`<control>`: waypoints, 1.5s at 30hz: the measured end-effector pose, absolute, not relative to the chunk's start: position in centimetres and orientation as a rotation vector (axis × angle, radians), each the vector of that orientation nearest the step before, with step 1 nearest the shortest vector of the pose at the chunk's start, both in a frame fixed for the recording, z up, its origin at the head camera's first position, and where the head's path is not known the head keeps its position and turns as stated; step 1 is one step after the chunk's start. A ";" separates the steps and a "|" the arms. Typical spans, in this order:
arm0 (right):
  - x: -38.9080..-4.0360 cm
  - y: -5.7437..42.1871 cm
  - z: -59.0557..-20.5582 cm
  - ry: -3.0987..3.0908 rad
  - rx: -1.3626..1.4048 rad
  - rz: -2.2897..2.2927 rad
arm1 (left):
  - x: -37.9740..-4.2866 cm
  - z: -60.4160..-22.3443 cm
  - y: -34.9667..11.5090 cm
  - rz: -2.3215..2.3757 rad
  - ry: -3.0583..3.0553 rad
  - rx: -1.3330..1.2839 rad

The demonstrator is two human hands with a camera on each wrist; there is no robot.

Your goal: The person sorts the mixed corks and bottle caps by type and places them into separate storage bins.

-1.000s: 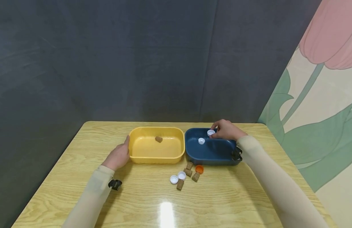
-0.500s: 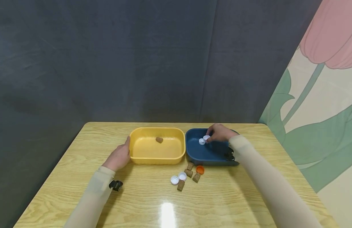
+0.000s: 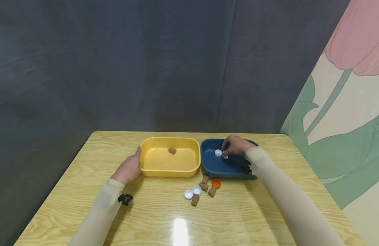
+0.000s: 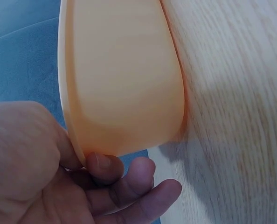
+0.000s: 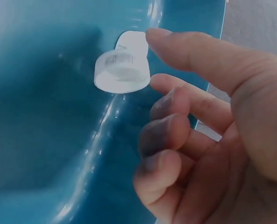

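My left hand [image 3: 129,168] holds the left end of a yellow plastic bin [image 3: 169,173]; in the left wrist view its thumb passes behind the rim and the bent index finger lies against the wall [image 4: 124,70]. My right hand [image 3: 235,145] is inside the dark blue bin [image 3: 227,175]. Two white bottle caps are there: one cap [image 3: 218,152] left of the fingers, the other cap [image 3: 225,156] under the fingertips. In the right wrist view, thumb and index finger stand apart beside the overlapping caps [image 5: 122,74], the other fingers loosely bent.
One cork [image 3: 172,150] lies in the yellow bin. On the wooden table [image 3: 158,212] before the bins are several corks [image 3: 195,200], two white caps [image 3: 188,194] and an orange cap [image 3: 216,183]. A dark curtain [image 3: 177,68] hangs behind the table.
My right hand has moved left and down into the blue bin with a white cap, which now sits lower, beneath the fingers. The left hand stays at the yellow bin.
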State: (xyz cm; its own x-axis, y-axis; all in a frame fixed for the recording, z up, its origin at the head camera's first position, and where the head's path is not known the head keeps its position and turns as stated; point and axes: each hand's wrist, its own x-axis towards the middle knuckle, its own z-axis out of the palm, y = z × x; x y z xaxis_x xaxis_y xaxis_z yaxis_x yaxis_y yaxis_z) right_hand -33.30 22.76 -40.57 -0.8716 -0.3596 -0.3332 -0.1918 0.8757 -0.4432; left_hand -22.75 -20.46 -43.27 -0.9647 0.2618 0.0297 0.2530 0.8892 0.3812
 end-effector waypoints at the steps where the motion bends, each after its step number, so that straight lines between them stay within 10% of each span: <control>1: -33.2 22.7 -40.5 2.630 -0.402 -0.566 | -22.7 -43.3 -20.5 0.611 3.030 0.410; 45: -20.5 21.1 -40.9 2.446 -0.899 -0.961 | -23.0 -43.1 -20.5 0.603 3.003 0.361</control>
